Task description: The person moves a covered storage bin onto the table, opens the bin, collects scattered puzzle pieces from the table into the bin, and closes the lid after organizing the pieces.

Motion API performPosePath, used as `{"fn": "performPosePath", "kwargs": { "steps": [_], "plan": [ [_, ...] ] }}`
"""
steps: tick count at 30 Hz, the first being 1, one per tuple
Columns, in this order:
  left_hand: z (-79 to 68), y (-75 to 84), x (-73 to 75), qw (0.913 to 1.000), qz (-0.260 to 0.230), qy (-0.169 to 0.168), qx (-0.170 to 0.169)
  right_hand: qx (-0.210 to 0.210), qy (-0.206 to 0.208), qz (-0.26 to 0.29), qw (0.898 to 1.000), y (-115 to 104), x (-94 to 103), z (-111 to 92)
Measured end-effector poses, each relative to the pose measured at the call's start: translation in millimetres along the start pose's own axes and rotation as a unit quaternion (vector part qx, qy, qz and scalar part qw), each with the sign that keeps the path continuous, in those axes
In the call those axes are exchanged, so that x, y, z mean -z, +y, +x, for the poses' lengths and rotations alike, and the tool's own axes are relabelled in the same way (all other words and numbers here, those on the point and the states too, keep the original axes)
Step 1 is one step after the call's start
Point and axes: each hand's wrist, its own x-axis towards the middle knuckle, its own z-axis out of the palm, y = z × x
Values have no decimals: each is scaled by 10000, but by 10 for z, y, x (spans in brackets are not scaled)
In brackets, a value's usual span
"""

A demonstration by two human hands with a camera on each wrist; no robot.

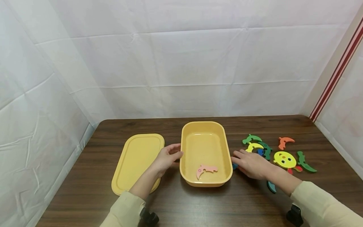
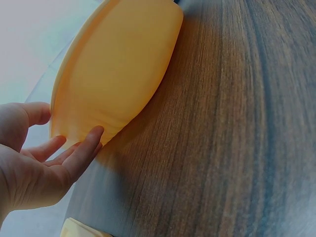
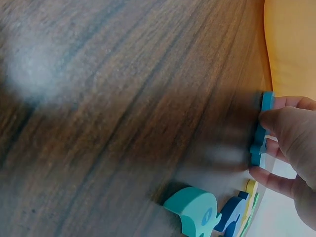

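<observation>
My left hand (image 1: pixel 167 157) is at the left side of a yellow plastic box (image 1: pixel 202 145). In the left wrist view its thumb touches the rim and its fingers lie loosely along the outer wall. Inside the box, near the front, is a pink curved puzzle piece (image 1: pixel 207 169). My right hand (image 1: pixel 252 163) pinches a blue puzzle piece (image 3: pixel 256 149) between thumb and fingers, close to the box's right wall. In the head view the hand covers most of that piece. Beside this hand lie a teal piece (image 1: pixel 271 186) and a dark blue piece (image 1: pixel 260 152).
A yellow lid (image 1: pixel 136 162) lies flat left of the box, partly under my left forearm. On the right are a round yellow smiling-face piece (image 1: pixel 285 159), an orange piece (image 1: pixel 285 142), a green piece (image 1: pixel 305 162) and several other curved pieces. White sheets (image 1: pixel 181 63) surround the wooden table (image 1: pixel 193 208).
</observation>
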Motion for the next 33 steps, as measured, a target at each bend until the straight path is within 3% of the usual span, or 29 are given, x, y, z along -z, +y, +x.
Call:
{"fn": "performPosePath", "kwargs": {
  "steps": [23, 33],
  "plan": [
    [10, -11, 0, 10000, 5, 12, 15, -146, 91, -27, 9998, 149, 240, 36],
    [10, 8, -1, 10000, 68, 18, 69, -53, 588, -265, 9979, 233, 361, 37]
  ]
}}
